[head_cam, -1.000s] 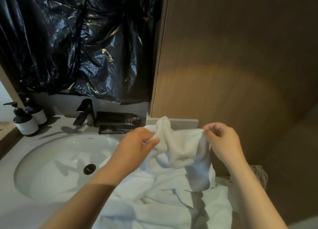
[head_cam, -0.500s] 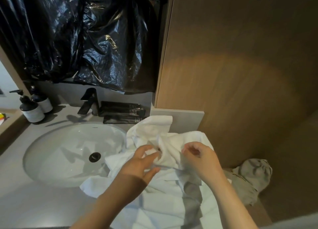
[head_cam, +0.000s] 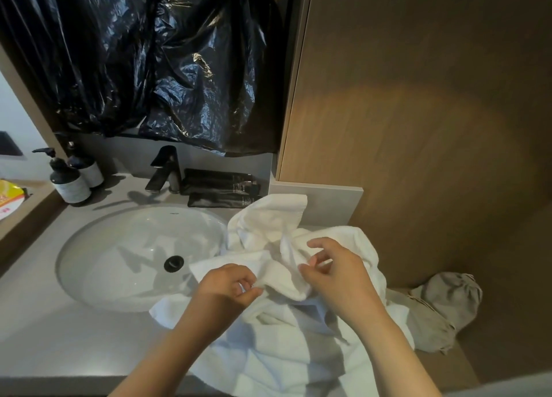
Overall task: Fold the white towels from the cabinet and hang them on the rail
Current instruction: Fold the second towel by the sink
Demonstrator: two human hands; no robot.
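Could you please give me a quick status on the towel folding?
Left hand pinches towel edge. Right hand curled at a fold, grip unclear. Towel crumpled on counter, unfolded, overlapping sink rim. Rail out of view.

Of the person, only forearms and hands show. The left forearm (head_cam: 176, 355) and right forearm (head_cam: 397, 352) are bare to the picture's lower edge. The left hand (head_cam: 227, 289) and right hand (head_cam: 340, 274) are likewise bare to the fingertips.

Left hand (head_cam: 227, 287) and right hand (head_cam: 339, 274) on crumpled white towel (head_cam: 268, 217) beside sink (head_cam: 119, 247).
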